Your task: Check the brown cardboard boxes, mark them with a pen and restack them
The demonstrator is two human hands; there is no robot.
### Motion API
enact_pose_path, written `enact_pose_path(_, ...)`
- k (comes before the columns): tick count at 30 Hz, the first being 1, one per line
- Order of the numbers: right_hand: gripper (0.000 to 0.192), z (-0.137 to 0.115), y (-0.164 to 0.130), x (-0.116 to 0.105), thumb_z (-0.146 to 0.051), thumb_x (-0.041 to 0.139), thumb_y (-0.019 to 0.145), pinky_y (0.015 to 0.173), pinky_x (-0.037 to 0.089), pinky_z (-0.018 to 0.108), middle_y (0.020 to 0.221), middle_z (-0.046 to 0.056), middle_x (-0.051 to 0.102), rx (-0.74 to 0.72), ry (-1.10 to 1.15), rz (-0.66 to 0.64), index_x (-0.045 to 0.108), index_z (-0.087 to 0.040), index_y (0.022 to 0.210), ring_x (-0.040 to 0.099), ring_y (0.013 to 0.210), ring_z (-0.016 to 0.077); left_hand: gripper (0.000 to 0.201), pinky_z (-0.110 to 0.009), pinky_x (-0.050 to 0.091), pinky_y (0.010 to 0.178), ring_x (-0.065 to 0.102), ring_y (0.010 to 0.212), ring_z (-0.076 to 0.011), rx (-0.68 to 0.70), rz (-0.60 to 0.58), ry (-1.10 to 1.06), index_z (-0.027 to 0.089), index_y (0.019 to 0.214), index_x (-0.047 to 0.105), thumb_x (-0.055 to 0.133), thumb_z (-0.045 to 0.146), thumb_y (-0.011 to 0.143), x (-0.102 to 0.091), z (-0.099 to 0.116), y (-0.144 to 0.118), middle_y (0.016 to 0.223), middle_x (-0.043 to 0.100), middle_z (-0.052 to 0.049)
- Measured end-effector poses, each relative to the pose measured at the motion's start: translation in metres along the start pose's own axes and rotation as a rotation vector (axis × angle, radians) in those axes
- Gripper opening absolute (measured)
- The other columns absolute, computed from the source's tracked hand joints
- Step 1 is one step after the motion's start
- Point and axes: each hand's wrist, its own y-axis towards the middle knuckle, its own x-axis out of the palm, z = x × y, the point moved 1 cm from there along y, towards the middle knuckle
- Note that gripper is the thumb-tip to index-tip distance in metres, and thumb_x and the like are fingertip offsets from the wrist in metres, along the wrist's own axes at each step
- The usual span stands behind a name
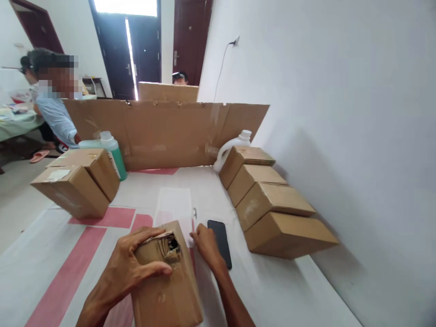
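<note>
With your left hand clamped on the torn cardboard box at 6 o'clock on the surface and your right hand empty at its 2 o'clock corner, you seem mid-opening; widening that tear calls for a firm brace.

Bright, even daylight. Window above door blown out to white glare; thin bright strip between door leaves. Soft shadows under boxes along bench right edge. Wide-angle bending at frame edges. Faces pixelated. Focus sharp overall.
</note>
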Motion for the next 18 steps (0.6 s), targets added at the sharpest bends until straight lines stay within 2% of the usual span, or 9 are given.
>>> enact_pose_path(2,0.002,-0.003,0.005,0.018,-0.013,0.064,0.091,0.071,0.047,0.030,0.097,0.022,0.077,0.042,-0.087,0.017,0.065,-0.013,0.088,0.075,0.093,0.0294,0.054,-0.036,0.062,0.092,0.075,0.103,-0.0275,0.014,0.020,0.015,0.030,0.114,0.078,0.093,0.045,0.064,0.000,-0.004,0.000,0.114,0.080,-0.003)
enact_pose_path(4,0.011,-0.004,0.002,0.023,-0.018,0.063,0.094,0.077,0.048,0.033,0.105,0.024,0.076,0.074,-0.149,0.027,0.067,-0.011,0.101,0.074,0.101,0.0322,0.054,-0.037,0.062,0.093,0.076,0.103,-0.0278,0.036,0.040,0.024,0.029,0.113,0.078,0.092,0.048,0.064,0.000,-0.007,0.001,0.113,0.080,-0.003)
enact_pose_path(7,0.024,0.004,-0.011,0.011,-0.030,0.060,0.099,0.085,0.049,0.035,0.115,0.021,0.073,0.112,-0.211,0.074,0.065,-0.013,0.114,0.071,0.109,0.0321,0.051,-0.037,0.063,0.092,0.076,0.100,-0.0274,0.048,0.050,0.025,0.029,0.111,0.078,0.090,0.048,0.066,-0.001,-0.009,0.004,0.112,0.080,-0.003)
enact_pose_path(10,0.043,0.025,-0.025,-0.008,-0.039,0.060,0.098,0.092,0.049,0.043,0.132,0.026,0.062,0.218,-0.262,0.162,0.058,-0.008,0.126,0.060,0.125,0.0402,0.049,-0.036,0.063,0.091,0.076,0.098,-0.0265,0.027,0.042,0.017,0.028,0.110,0.078,0.090,0.046,0.066,-0.002,-0.009,0.006,0.110,0.080,-0.002)
enact_pose_path(13,0.064,0.050,-0.032,-0.018,-0.044,0.076,0.083,0.092,0.050,0.050,0.130,0.033,0.059,0.324,-0.265,0.171,0.056,0.000,0.125,0.056,0.125,0.0485,0.048,-0.034,0.062,0.088,0.075,0.099,-0.0256,-0.012,0.027,0.015,0.029,0.111,0.077,0.089,0.045,0.067,-0.003,-0.006,0.008,0.110,0.080,-0.001)
enact_pose_path(16,0.080,0.067,-0.027,-0.018,-0.050,0.083,0.072,0.092,0.051,0.048,0.127,0.033,0.062,0.345,-0.200,0.148,0.055,0.002,0.126,0.061,0.120,0.0466,0.047,-0.033,0.061,0.089,0.074,0.100,-0.0248,-0.032,0.004,0.014,0.029,0.112,0.077,0.089,0.044,0.069,-0.004,-0.002,0.010,0.111,0.079,0.000)
enact_pose_path(18,0.083,0.072,-0.021,-0.015,-0.052,0.083,0.070,0.091,0.051,0.048,0.125,0.034,0.064,0.355,-0.130,0.146,0.055,0.002,0.126,0.063,0.118,0.0467,0.047,-0.033,0.060,0.089,0.073,0.101,-0.0241,-0.037,-0.016,0.001,0.029,0.113,0.077,0.089,0.043,0.069,-0.003,0.001,0.011,0.111,0.079,0.000)
